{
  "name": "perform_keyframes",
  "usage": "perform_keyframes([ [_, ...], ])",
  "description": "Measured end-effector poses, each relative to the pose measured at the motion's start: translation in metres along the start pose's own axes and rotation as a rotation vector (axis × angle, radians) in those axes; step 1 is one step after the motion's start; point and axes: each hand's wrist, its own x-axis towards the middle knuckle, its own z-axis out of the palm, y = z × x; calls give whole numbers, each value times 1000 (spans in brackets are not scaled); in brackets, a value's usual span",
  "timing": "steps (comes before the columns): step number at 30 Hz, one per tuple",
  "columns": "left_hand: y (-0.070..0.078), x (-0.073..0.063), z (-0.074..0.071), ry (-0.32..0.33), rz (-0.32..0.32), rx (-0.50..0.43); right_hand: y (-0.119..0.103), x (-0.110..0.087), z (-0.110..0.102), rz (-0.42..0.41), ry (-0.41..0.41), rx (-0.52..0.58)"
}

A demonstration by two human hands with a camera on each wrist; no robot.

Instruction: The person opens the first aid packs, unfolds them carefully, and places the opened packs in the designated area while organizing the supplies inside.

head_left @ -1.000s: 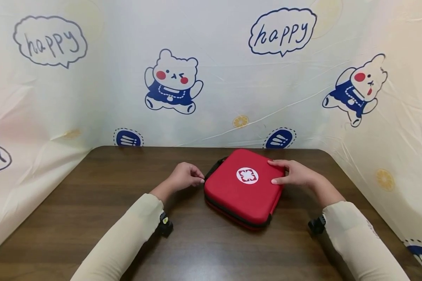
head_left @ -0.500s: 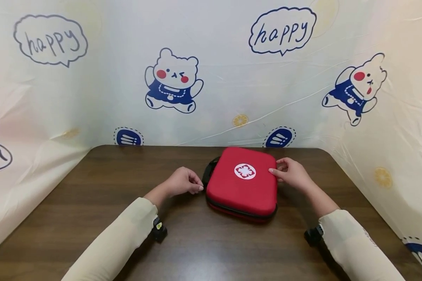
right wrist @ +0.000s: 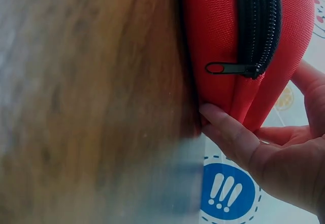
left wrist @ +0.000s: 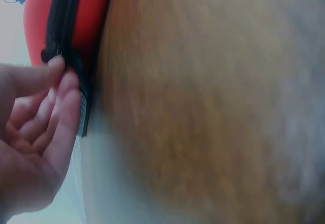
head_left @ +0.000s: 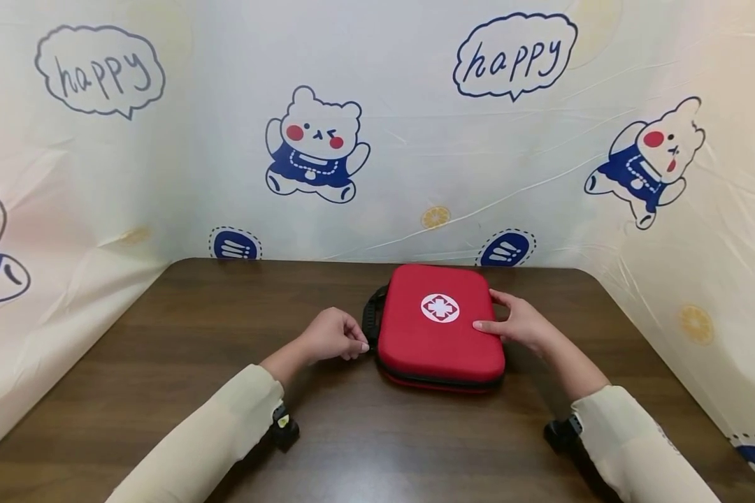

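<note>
A red first aid case [head_left: 442, 342] with a white round emblem lies zipped on the table, its black handle [head_left: 371, 316] on the left side. My left hand [head_left: 335, 337] is at the case's near left corner. Thumb and forefinger pinch at the zipper's end there, and the fingertips mostly hide the zipper pull. My right hand [head_left: 523, 323] grips the right side, its thumb on the lid and the fingers down along the edge. In the right wrist view a second zipper pull [right wrist: 228, 68] hangs free just above the fingers [right wrist: 231, 132].
The case rests on a brown wooden table [head_left: 226, 307], towards its far edge. A printed cloth [head_left: 403, 140] with bears and lettering hangs behind and at both sides. A small black wrist camera [head_left: 283, 427] sits under each cuff.
The case has turned counterclockwise, so its near edge now lies nearly level across the view. My left hand has come slightly nearer with the corner; the right hand has shifted along the right side.
</note>
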Motion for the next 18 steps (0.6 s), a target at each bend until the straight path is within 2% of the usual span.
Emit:
perform_keyframes([
  [4,0,6,1,91,-11,46,-1,-2,0,-12,1,-8],
  [7,-2,11,0,129,-5,68,-2,-2,0,-21,-3,-4],
  [18,-7,28,-4,149,-9,59,2,2,-1,-26,-20,-55],
])
